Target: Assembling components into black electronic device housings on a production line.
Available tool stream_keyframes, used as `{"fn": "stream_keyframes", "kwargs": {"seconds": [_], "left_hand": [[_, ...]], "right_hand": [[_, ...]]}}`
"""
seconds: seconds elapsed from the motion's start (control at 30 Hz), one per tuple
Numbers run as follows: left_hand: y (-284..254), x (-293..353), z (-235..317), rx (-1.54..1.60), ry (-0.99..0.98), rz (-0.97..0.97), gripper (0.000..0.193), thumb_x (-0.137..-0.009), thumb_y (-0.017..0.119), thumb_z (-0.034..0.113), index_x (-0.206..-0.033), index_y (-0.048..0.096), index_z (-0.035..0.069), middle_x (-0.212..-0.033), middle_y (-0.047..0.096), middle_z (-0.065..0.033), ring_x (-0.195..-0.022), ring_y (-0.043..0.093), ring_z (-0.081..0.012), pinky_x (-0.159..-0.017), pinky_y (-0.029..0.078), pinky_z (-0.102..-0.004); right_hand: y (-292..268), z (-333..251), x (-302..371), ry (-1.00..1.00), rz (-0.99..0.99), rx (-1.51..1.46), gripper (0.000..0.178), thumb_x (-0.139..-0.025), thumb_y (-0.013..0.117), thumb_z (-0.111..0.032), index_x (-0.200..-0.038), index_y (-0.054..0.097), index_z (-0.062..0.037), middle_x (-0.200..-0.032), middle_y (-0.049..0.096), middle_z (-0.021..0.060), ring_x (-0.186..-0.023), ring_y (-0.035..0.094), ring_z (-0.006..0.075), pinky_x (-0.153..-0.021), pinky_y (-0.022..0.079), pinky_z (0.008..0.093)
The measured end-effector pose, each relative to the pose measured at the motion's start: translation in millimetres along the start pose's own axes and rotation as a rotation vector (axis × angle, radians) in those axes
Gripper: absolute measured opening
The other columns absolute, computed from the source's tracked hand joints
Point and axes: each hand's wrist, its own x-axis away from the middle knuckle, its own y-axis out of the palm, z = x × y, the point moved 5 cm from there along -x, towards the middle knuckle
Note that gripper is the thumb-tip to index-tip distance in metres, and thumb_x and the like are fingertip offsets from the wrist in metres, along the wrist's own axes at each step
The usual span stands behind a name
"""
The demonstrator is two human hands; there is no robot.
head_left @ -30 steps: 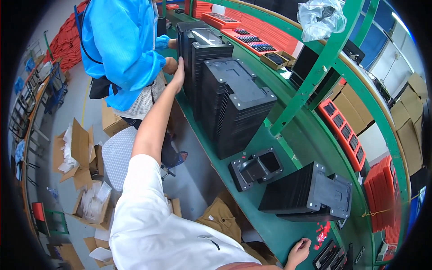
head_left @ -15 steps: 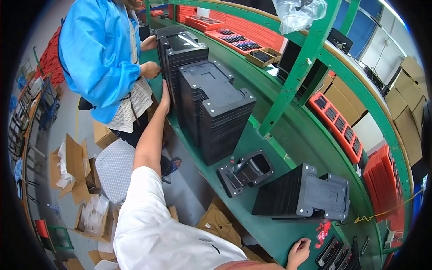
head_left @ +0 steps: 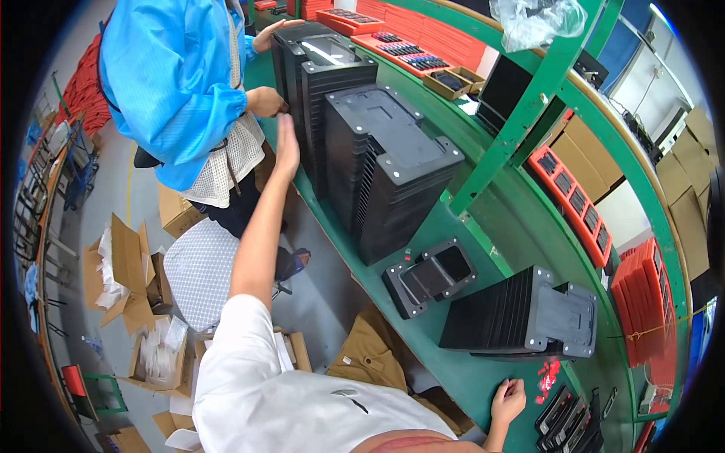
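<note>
My left hand [head_left: 286, 149] reaches far forward with straight fingers, palm toward the side of the black tray stacks at the bench edge. Whether it touches them I cannot tell. Nearest it are a tall stack [head_left: 296, 64] with a glossy panel on top and a larger stack of notched black trays [head_left: 385, 128]. A co-worker's hand [head_left: 264, 101] is just beyond my fingertips; their other hand [head_left: 273, 32] is at the far stack's top. My right hand [head_left: 509, 400] rests low on the bench, fingers curled, their contents hidden, beside small red pieces [head_left: 547, 380].
Between the stacks lies a single black tray-like part [head_left: 429, 278]. A leaning stack of black trays [head_left: 521, 313] stands nearer me, with several dark slim parts [head_left: 563, 423] at lower right. A green post [head_left: 521, 113] rises behind. Cartons [head_left: 124, 275] and a stool [head_left: 200, 272] stand on the left floor.
The view has shifted, so the bench stacks appear farther right. My left hand has moved back from the stack's side a little, fingers raised. The co-worker's far hand has risen to the stack's top.
</note>
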Motion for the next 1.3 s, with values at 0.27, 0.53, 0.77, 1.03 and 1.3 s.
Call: {"fn": "stream_keyframes", "kwargs": {"seconds": [0.27,0.53,0.77,1.03,1.3], "left_hand": [[57.9,114.3,107.0,-0.172,0.651,0.391,0.062,-0.109,0.03,0.036,-0.157,0.03,-0.002,-0.169,0.018,-0.0194,-0.157,0.014,-0.0301,-0.126,0.013,-0.0407],[66.8,103.1,96.6,-0.097,0.399,0.286,0.063,-0.11,0.031,0.042,-0.152,0.039,-0.005,-0.163,0.032,-0.0218,-0.153,0.026,-0.0297,-0.124,0.019,-0.0406],[-26.4,1.3,-37.5,0.208,-0.093,0.24,0.068,-0.11,0.028,0.048,-0.157,0.033,0.001,-0.162,0.037,-0.0151,-0.151,0.031,-0.0281,-0.122,0.023,-0.0432],[-28.4,-66.4,-77.7,0.106,-0.193,0.131,0.07,-0.108,0.034,0.052,-0.16,0.028,0.006,-0.163,0.033,-0.012,-0.151,0.028,-0.0279,-0.121,0.025,-0.041],[-72.2,-94.0,-107.6,0.006,-0.126,0.049,0.066,-0.107,0.044,0.047,-0.159,0.033,0.007,-0.152,0.048,-0.0106,-0.137,0.048,-0.0247,-0.113,0.039,-0.0405]], "right_hand": [[-4.4,-4.9,4.0,0.002,0.011,0.013,0.024,-0.091,0.066,-0.015,-0.076,0.052,-0.0031,-0.059,0.047,0.0103,-0.051,0.045,0.0264,-0.052,0.037,0.0416],[-5.8,-4.0,2.5,0.032,0.012,-0.01,0.024,-0.09,0.066,-0.015,-0.074,0.052,-0.003,-0.06,0.048,0.0107,-0.053,0.046,0.0292,-0.053,0.037,0.0437],[0.8,-29.6,19.4,-0.008,0.023,0.046,0.02,-0.089,0.064,-0.015,-0.08,0.053,-0.0019,-0.074,0.055,0.0137,-0.073,0.055,0.0327,-0.067,0.041,0.0481],[12.2,-162.2,48.7,-0.419,-0.086,0.253,0.069,-0.077,0.07,-0.043,-0.132,0.06,-0.0018,-0.134,0.054,0.0259,-0.121,0.05,0.0477,-0.104,0.035,0.0581],[38.5,-135.2,61.1,-0.404,-0.188,0.359,0.062,-0.082,0.071,-0.044,-0.133,0.062,-0.011,-0.132,0.06,0.0245,-0.124,0.054,0.0481,-0.107,0.041,0.0598]]}}
